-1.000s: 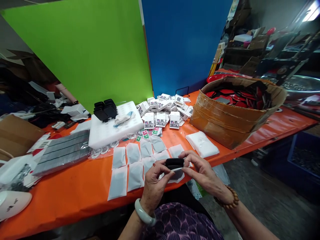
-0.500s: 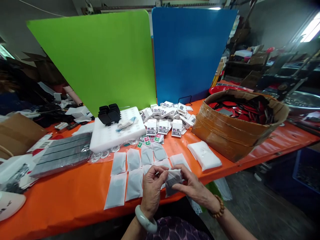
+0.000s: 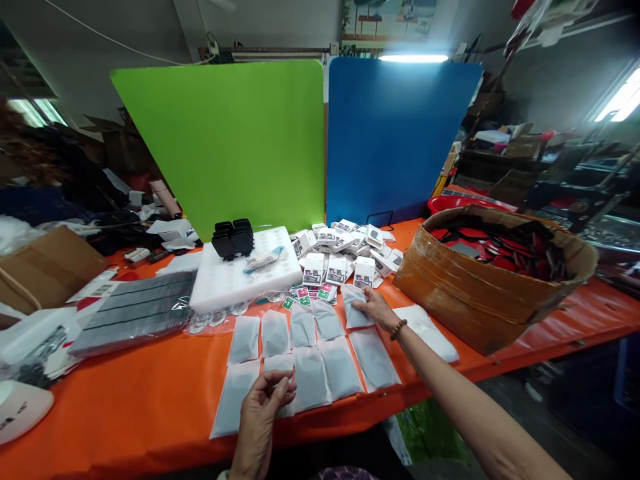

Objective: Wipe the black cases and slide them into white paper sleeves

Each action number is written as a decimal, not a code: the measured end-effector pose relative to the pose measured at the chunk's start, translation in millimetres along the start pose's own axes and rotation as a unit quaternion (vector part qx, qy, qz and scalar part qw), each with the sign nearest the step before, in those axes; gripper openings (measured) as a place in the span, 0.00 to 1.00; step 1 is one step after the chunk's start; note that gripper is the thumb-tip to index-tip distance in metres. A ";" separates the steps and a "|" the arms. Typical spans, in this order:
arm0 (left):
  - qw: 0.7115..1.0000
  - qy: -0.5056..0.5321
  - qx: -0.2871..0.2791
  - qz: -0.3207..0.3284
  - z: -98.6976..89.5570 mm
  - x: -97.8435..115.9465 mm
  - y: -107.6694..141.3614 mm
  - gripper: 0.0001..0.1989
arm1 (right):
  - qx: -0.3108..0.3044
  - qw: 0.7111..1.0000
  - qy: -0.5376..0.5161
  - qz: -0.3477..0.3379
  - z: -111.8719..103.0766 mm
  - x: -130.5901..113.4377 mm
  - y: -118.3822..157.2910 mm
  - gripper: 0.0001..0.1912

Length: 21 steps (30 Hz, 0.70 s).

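Observation:
My right hand (image 3: 376,308) is stretched forward and grips a small translucent white pouch (image 3: 354,308) by its right side, at the right end of the back row of pouches. My left hand (image 3: 264,408) hovers over the front row with fingers curled and thumb against them; nothing shows in it. Flat pouches (image 3: 309,379) lie in two rows on the orange table cover (image 3: 150,407), with grey contents showing faintly through. The left hand partly covers one front pouch (image 3: 279,363). Small green and pink cards (image 3: 303,293) lie just behind the rows.
Small white boxes (image 3: 313,268) are heaped at the back. A cardboard carton (image 3: 450,300) of red and black pieces stands right, beside a white stack (image 3: 425,330). Black holders (image 3: 233,239) rest on a white foam block (image 3: 220,283). A wrapped grey bundle (image 3: 135,310) lies left.
My right hand has moved forward with the pouch to the back row. My left hand has let go of it and drawn left. The view has tilted up.

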<state>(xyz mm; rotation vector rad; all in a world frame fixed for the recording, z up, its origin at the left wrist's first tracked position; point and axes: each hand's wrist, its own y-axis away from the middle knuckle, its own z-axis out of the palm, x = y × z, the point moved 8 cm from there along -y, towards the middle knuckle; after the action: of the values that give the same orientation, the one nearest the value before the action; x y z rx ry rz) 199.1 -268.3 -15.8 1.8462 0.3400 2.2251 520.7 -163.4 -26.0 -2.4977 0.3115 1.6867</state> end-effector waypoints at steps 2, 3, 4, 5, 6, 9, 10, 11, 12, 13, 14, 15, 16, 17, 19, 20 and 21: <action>1.000 -0.004 0.020 -0.013 -16.9 -6.2 2.0 0.23 | -0.002 0.999 0.045 0.003 5.3 1.8 -9.8 0.12; 0.999 -0.006 0.028 -0.019 -24.9 -9.2 3.3 0.24 | -0.001 0.997 0.071 0.005 7.8 2.9 -12.1 0.12; 0.999 -0.006 0.033 -0.025 -32.1 -12.0 4.7 0.24 | -0.001 0.995 0.095 0.008 9.9 4.3 -13.1 0.12; 0.999 -0.006 0.037 -0.030 -38.6 -14.3 6.2 0.23 | -0.002 0.993 0.118 0.011 11.9 5.8 -13.1 0.12; 0.999 -0.005 0.039 -0.034 -44.3 -16.4 7.6 0.23 | -0.007 0.990 0.139 0.015 13.8 7.4 -12.4 0.12; 0.998 0.003 0.051 -0.041 -57.7 -19.6 12.2 0.22 | -0.026 0.982 0.184 0.014 18.0 10.1 -6.9 0.11; 0.997 0.007 0.058 -0.041 -60.9 -19.6 14.3 0.22 | -0.033 0.981 0.192 0.007 19.1 10.1 -4.2 0.11; 0.997 0.012 0.066 -0.038 -63.6 -19.0 16.7 0.21 | -0.039 0.979 0.199 -0.002 19.8 9.9 -1.1 0.11; 0.997 0.015 0.074 -0.034 -65.7 -17.9 19.4 0.21 | -0.044 0.978 0.203 -0.014 20.6 9.7 2.3 0.12; 0.996 0.019 0.080 -0.028 -67.4 -16.1 22.2 0.20 | -0.049 0.976 0.210 -0.025 21.2 10.4 5.8 0.14; 0.996 0.020 0.084 -0.021 -69.0 -14.0 25.0 0.19 | -0.046 0.972 0.229 -0.038 20.6 11.3 9.0 0.16; 0.996 0.023 0.087 -0.014 -70.9 -11.5 27.5 0.18 | -0.042 0.969 0.235 -0.062 20.6 11.4 12.2 0.17; 0.996 0.026 0.091 -0.007 -73.5 -8.8 29.9 0.17 | -0.025 0.969 0.232 -0.081 18.5 12.1 15.2 0.20; 0.995 0.030 0.099 0.000 -77.8 -6.0 32.3 0.17 | -0.001 0.968 0.232 -0.097 15.9 13.6 18.3 0.23; 0.991 0.042 0.126 0.012 -90.7 -0.5 37.5 0.17 | 0.046 0.964 0.224 -0.134 13.6 17.4 27.3 0.28; 0.988 0.049 0.143 0.017 -99.1 2.0 40.3 0.17 | 0.054 0.966 0.216 -0.131 15.7 23.5 32.6 0.29; 0.985 0.056 0.160 0.021 -108.4 4.1 43.2 0.18 | 0.076 0.967 0.210 -0.123 16.7 30.3 39.6 0.29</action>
<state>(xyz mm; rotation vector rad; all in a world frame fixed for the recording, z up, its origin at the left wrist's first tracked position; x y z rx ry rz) 90.6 -311.3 -17.5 1.8951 0.7233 2.4259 507.5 -201.8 -59.4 -2.6267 0.1469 0.9976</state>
